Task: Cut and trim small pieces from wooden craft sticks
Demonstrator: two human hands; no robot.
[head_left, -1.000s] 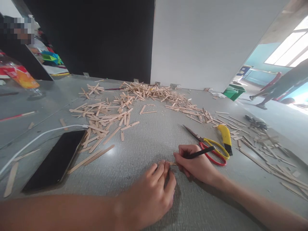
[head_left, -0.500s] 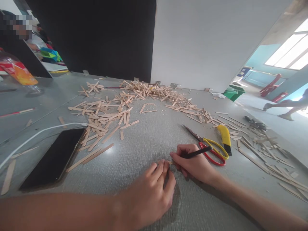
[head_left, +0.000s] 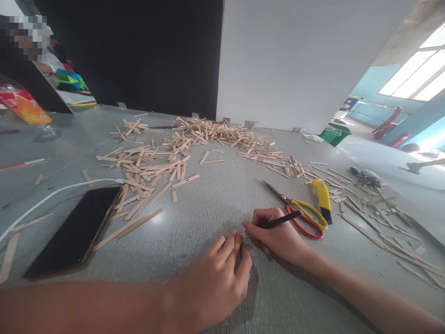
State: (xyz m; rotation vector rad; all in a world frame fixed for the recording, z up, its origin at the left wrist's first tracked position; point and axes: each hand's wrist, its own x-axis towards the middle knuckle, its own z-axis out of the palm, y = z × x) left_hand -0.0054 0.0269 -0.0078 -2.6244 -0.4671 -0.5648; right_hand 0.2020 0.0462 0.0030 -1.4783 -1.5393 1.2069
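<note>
My right hand (head_left: 274, 236) is closed around a black pen (head_left: 281, 221), its tip down near a small wooden stick (head_left: 245, 235) on the grey table (head_left: 215, 204). My left hand (head_left: 215, 278) lies beside it with fingers curled, fingertips pressing on that stick, which is mostly hidden under the two hands. Red and yellow scissors (head_left: 301, 213) lie just right of my right hand, with a yellow utility knife (head_left: 321, 195) next to them.
A heap of wooden sticks (head_left: 167, 157) spreads across the far half of the table, and more sticks (head_left: 389, 218) lie at the right. A black phone (head_left: 74, 227) on a white cable (head_left: 52, 197) lies at the left. A bottle (head_left: 24, 109) stands far left.
My right hand with the pen has crept slightly left along the stick. The left hand stays put. A person walking in the background at the right has passed almost out of view.
</note>
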